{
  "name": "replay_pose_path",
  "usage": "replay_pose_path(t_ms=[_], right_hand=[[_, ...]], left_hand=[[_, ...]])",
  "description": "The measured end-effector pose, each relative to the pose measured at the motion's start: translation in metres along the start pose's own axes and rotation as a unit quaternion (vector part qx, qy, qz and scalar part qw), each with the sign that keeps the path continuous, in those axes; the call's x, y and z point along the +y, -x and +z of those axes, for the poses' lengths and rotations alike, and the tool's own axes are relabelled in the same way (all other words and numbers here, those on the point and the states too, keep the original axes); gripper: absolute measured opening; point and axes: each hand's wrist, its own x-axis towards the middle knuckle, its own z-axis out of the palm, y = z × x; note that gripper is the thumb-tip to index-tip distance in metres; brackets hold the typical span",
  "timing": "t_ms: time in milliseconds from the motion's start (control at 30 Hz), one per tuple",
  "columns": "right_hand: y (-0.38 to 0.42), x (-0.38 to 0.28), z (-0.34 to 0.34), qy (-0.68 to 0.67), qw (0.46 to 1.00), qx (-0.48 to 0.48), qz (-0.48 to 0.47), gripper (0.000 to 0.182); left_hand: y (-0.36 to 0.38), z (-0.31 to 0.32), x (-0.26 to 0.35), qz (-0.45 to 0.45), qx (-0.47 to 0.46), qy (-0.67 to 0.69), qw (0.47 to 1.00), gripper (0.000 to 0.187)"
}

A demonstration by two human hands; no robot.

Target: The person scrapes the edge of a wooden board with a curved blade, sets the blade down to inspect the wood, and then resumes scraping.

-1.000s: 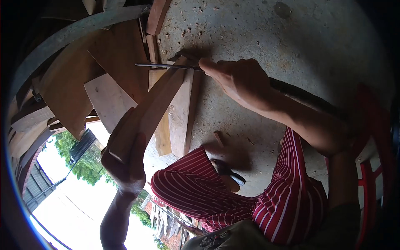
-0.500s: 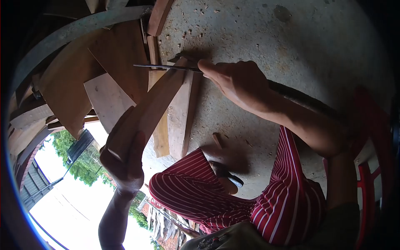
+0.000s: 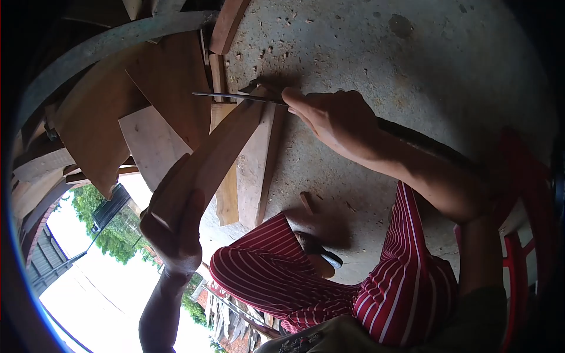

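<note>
My left hand (image 3: 173,232) wraps around the near end of a long wooden piece (image 3: 215,144), which slants up and to the right. Across the far end of that piece lies the thin dark blade of a long-handled knife (image 3: 235,96), seen nearly edge-on. Closed around the knife is my right hand (image 3: 332,117), and its dark handle runs back along the underside of my forearm. The blade appears to touch the wood, close to a dark block (image 3: 252,88) under the tip. Another pale plank (image 3: 256,165) is beneath the held piece.
Several boards (image 3: 94,112) and a curved strip (image 3: 123,38) are stacked at left. Chips and a small offcut (image 3: 306,203) lie on the concrete floor (image 3: 376,53). My striped trouser legs (image 3: 282,259) are below, and a red chair (image 3: 518,259) stands at right.
The knife and right hand have shifted very slightly to the right and down along the wood. My left hand keeps the same grip.
</note>
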Motion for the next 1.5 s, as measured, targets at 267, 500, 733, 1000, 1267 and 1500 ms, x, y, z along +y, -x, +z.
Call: replay_pose_path(t_ms=[267,500,733,1000,1267,1500], right_hand=[[0.007,0.006,0.004,-0.011,1.0,0.012,-0.026,0.023],[0.001,0.008,-0.008,0.007,0.993,-0.101,0.063,0.03],[0.002,0.006,-0.014,-0.019,0.984,-0.154,0.083,0.027],[0.001,-0.002,-0.021,0.015,0.986,-0.155,0.061,0.029],[-0.001,0.005,-0.014,-0.014,0.993,-0.107,0.054,0.017],[-0.006,0.002,-0.016,-0.017,0.979,-0.18,0.098,0.028]], left_hand=[[0.004,-0.002,-0.004,-0.037,-0.002,0.015,0.999,0.037],[0.001,-0.008,-0.007,0.016,0.036,0.002,0.999,0.036],[0.009,-0.004,0.005,-0.108,-0.007,-0.016,0.994,0.032],[0.006,0.0,-0.011,0.022,0.002,-0.007,1.0,0.033],[0.005,-0.002,-0.008,0.049,0.013,-0.033,0.998,0.028],[0.005,-0.006,-0.016,0.131,-0.025,-0.102,0.986,0.026]])
